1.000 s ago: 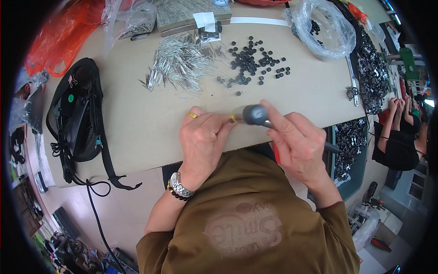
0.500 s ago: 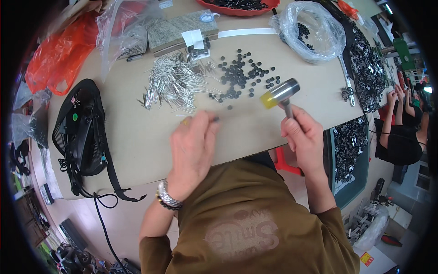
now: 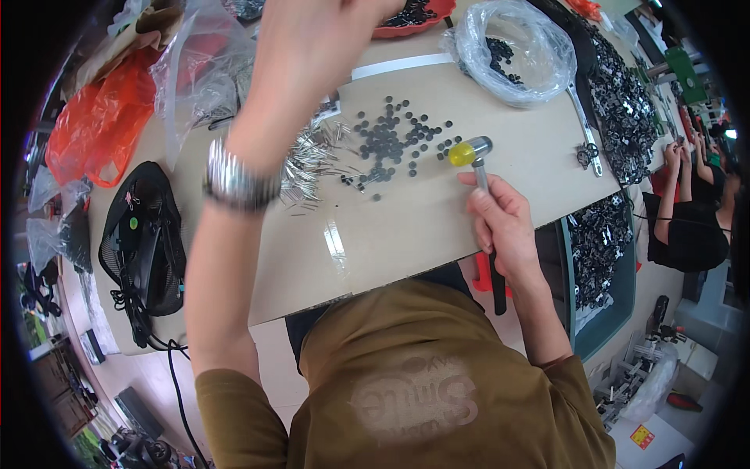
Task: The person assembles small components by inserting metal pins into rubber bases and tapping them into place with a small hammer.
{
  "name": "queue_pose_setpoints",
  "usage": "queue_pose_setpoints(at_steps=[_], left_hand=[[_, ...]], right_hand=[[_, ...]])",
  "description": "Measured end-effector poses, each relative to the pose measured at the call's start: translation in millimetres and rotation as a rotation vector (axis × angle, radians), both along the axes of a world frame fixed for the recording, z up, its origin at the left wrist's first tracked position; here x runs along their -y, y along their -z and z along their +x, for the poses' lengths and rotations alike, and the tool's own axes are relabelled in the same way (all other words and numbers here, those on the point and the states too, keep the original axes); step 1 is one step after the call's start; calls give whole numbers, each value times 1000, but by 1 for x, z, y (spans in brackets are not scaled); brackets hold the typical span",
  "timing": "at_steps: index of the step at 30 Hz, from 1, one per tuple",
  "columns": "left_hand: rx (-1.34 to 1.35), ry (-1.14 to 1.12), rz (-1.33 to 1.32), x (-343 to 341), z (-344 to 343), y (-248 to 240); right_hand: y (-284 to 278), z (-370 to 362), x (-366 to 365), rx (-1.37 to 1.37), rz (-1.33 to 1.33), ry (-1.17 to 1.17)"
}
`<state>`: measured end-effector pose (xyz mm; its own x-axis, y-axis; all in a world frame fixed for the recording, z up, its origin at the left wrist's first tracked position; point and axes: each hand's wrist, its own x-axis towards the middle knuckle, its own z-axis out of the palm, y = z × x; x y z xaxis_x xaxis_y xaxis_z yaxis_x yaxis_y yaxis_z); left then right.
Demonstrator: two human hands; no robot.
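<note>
My right hand (image 3: 504, 223) is closed round the handle of a small hammer (image 3: 472, 151) with a yellow face and a shiny metal head, held over the table's near right part. Stretched far across the table, my left hand (image 3: 316, 51) is blurred beside the red bowl (image 3: 422, 26) of small black parts. The upper picture edge cuts off its fingers, so what they hold cannot be made out. A pile of silvery pins (image 3: 306, 168) is partly covered by my left forearm. To its right lie scattered black round caps (image 3: 383, 144).
A clear plastic bag (image 3: 539, 86) with black pieces stands at the far right, beside a wrench-like tool (image 3: 584, 133). A black mesh pouch (image 3: 144, 234) and an orange bag (image 3: 94, 125) are at left. Below the table's right edge, a green bin (image 3: 601, 320) holds black metal parts.
My left hand has swung from the near middle of the table up to the far side by the red bowl. My right hand still grips the hammer, its handle now showing below the fist.
</note>
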<state>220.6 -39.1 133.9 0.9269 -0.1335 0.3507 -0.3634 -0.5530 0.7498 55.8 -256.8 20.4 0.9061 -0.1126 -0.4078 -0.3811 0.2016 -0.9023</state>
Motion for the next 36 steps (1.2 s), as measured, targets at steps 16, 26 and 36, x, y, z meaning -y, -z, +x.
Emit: queue_pose_setpoints(at_steps=[16,26,36], left_hand=[[-95,-13,68,-18,-138,133],[-55,-18,123,-29,-175,128],[-25,-65,37,-31,-182,142]], right_hand=[[-9,62,-40,505,-1050,-492],[-17,26,-34,390,-1139,-544],[-9,29,-29,332,-920,-486]])
